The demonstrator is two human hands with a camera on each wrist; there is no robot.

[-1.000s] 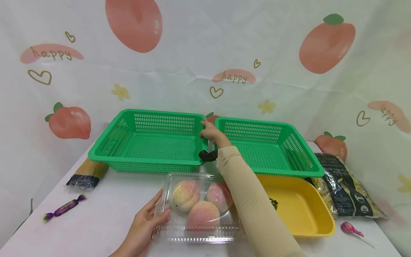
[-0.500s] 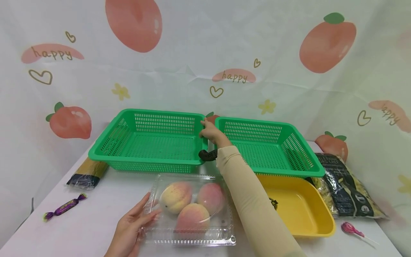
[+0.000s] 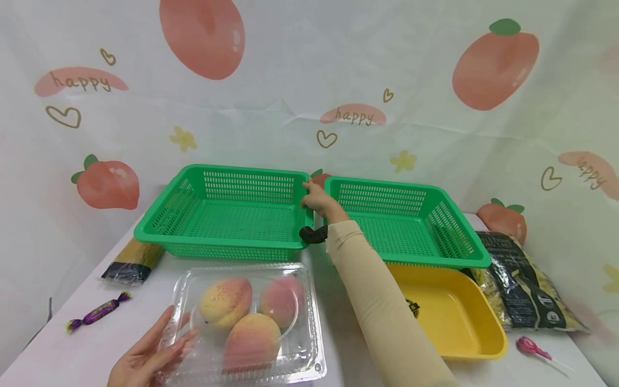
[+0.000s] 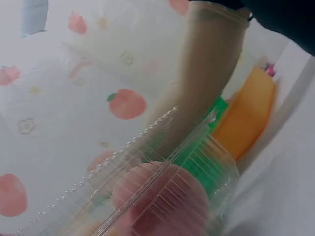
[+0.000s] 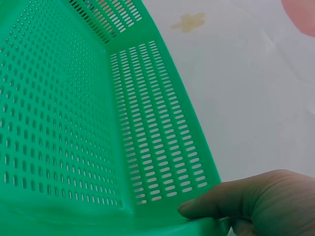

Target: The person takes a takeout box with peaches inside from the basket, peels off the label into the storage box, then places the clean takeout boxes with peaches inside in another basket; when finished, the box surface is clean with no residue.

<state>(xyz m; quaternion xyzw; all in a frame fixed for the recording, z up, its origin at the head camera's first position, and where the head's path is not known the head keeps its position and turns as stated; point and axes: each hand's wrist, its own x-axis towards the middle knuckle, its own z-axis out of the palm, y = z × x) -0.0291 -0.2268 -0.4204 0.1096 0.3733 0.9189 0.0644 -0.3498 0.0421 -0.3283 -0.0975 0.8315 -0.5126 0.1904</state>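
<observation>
In the head view my left hand [image 3: 150, 352] grips the left side of a clear plastic clamshell box [image 3: 311, 322], raised at the front of the table. Three peaches [image 3: 226, 302] lie inside it. The left wrist view shows the box's ribbed side [image 4: 197, 162] and one pink peach [image 4: 167, 206] close up; the left hand is out of that view. My right hand [image 3: 320, 201] holds the right end of the left green basket [image 3: 222, 244] by its rim. In the right wrist view, the thumb [image 5: 202, 206] lies over the rim; the other fingers are mostly hidden.
A second green basket [image 3: 425, 263] stands at right, behind a yellow tub [image 3: 450, 322]. A dark printed bag [image 3: 527, 290] and a lollipop [image 3: 529, 345] lie far right. Left are a flat plastic-wrapped packet [image 3: 132, 263] and a purple wrapped candy [image 3: 99, 313].
My left hand has carried the box of peaches leftward and nearer to me, out from under the right forearm. The right hand has stayed on the basket rim.
</observation>
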